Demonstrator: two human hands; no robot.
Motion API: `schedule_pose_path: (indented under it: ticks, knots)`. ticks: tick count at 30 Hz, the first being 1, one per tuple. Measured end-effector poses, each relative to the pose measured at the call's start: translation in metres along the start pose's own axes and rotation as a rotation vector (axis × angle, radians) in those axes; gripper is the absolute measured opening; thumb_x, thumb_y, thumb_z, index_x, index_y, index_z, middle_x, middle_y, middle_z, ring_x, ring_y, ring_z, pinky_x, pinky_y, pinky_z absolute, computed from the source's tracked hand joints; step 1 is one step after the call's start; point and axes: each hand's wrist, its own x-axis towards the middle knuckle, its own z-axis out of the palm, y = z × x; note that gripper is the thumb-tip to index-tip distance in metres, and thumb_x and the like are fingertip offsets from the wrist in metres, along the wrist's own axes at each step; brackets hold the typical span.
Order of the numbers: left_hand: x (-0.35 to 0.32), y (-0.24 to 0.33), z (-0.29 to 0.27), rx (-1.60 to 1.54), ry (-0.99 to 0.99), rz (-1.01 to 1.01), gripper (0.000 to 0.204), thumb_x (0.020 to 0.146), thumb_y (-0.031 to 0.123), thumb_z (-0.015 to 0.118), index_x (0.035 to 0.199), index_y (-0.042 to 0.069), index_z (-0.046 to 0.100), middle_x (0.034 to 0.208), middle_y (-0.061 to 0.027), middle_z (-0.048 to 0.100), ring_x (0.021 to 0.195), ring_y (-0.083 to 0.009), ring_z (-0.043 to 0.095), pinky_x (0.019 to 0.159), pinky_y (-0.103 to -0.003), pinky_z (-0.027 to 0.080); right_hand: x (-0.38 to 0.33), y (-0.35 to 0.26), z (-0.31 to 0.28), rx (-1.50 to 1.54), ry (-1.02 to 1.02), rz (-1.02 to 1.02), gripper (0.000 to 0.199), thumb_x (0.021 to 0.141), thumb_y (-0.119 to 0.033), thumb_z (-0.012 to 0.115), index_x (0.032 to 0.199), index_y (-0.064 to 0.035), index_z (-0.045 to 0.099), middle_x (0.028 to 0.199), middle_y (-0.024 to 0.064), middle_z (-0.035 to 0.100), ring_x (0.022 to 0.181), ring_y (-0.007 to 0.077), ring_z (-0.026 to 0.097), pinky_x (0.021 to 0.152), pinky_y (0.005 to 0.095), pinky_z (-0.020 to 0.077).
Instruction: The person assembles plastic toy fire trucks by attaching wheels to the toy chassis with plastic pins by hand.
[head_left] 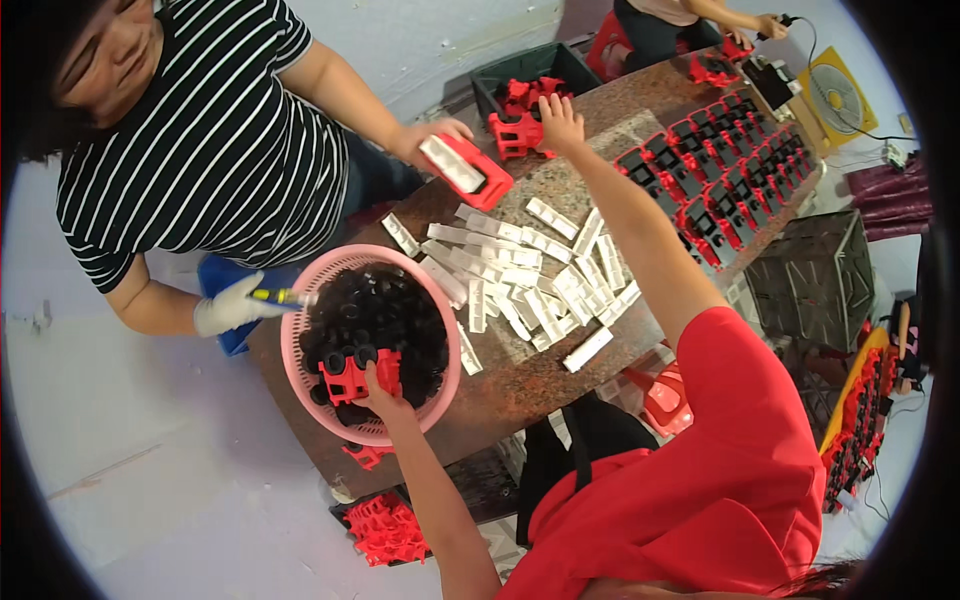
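My left hand (pixel 383 398) is closed on a red plastic toy vehicle base (pixel 345 381) with black wheels. It holds the base over a pink basket (pixel 452 350) full of loose black wheels (pixel 375 305). Far across the table, my right arm is stretched out. My right hand (pixel 562 125) has its fingers apart beside another red toy vehicle base (pixel 515 135) at the table's far edge; whether they touch, I cannot tell.
Opposite, a person in a striped top holds a red toy body (pixel 485 180) and a yellow-handled tool (pixel 275 296). White plastic pieces (pixel 550 285) lie heaped mid-table. Rows of red-black toys (pixel 715 180) stand right. A dark crate (pixel 545 68) holds red parts; another person sits beyond.
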Motion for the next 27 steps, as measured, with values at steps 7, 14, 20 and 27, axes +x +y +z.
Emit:
schedule_pose_path:
  ticks: [7, 14, 20, 27]
  knots:
    - [0.015, 0.008, -0.003, 0.447, 0.112, 0.136, 0.104, 0.074, 0.048, 0.078, 0.149, 0.009, 0.018, 0.138, -0.0137, 0.043, 0.117, -0.0288, 0.051, 0.094, -0.045, 0.041, -0.037, 0.006, 0.026, 0.106, 0.139, -0.108, 0.093, 0.053, -0.027, 0.087, 0.132, -0.0081, 0.041, 0.127, 0.0169, 0.045, 0.119, 0.0386, 0.042, 0.097, 0.0497, 0.0403]
    - [-0.123, -0.007, 0.032, 0.363, -0.515, 0.384, 0.093, 0.077, 0.010, 0.077, 0.150, 0.007, 0.019, 0.143, -0.0195, 0.033, 0.127, -0.0278, 0.042, 0.097, -0.038, 0.042, -0.251, -0.022, -0.057, 0.426, 0.236, -0.155, 0.085, 0.055, -0.022, 0.084, 0.128, -0.0043, 0.045, 0.116, 0.0193, 0.046, 0.110, 0.0409, 0.043, 0.097, 0.0488, 0.0391]
    - [-0.189, -0.032, -0.002, -0.151, -0.274, 0.201, 0.099, 0.071, -0.009, 0.075, 0.148, 0.011, 0.016, 0.140, -0.0140, 0.037, 0.124, -0.0253, 0.045, 0.104, -0.041, 0.040, -0.424, -0.091, -0.124, 0.736, -0.302, -0.661, 0.077, 0.069, -0.039, 0.080, 0.128, -0.0015, 0.047, 0.119, 0.0214, 0.047, 0.116, 0.0412, 0.042, 0.098, 0.0505, 0.0373]
    - [-0.155, -0.025, -0.120, -0.497, -0.316, 0.049, 0.061, 0.081, 0.006, 0.066, 0.136, 0.009, 0.039, 0.123, -0.0071, 0.053, 0.111, -0.0222, 0.057, 0.097, -0.040, 0.048, -0.322, -0.217, -0.034, 0.694, -0.100, -0.821, 0.025, 0.088, -0.015, 0.060, 0.111, -0.0068, 0.057, 0.104, 0.0160, 0.061, 0.076, 0.0375, 0.064, 0.061, 0.0454, 0.0528]
